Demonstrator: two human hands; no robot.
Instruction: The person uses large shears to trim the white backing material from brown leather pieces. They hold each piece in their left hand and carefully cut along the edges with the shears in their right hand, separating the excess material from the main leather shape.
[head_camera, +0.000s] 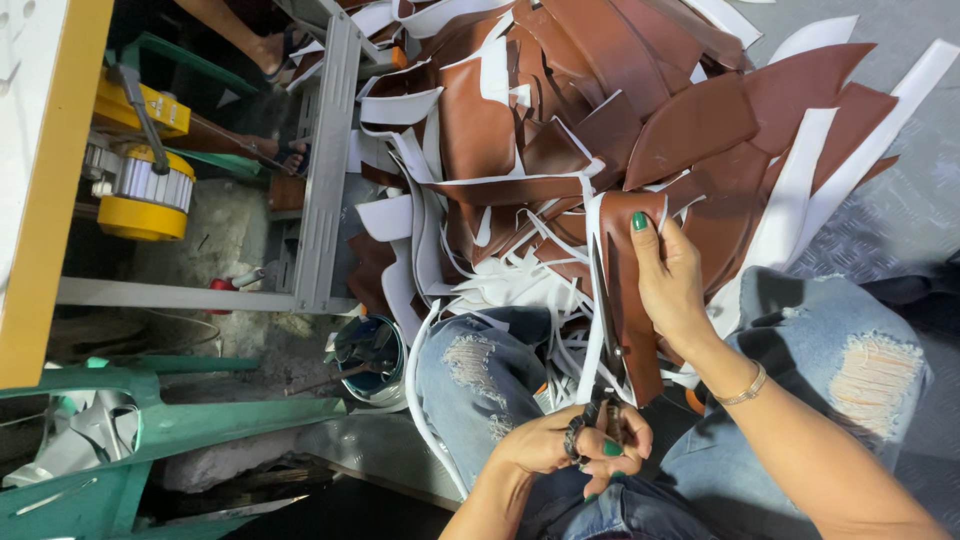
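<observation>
While the right hand (672, 275) pinches the brown leather piece (630, 290) taut above the lap, the left hand (580, 445), fingers curled tight through the scissors (604, 330), is judged mid-cut; the blades need steady guiding along the white edge.

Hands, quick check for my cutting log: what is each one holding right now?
Left hand: closed on the scissors handles.
Right hand: gripping the brown leather piece.
</observation>
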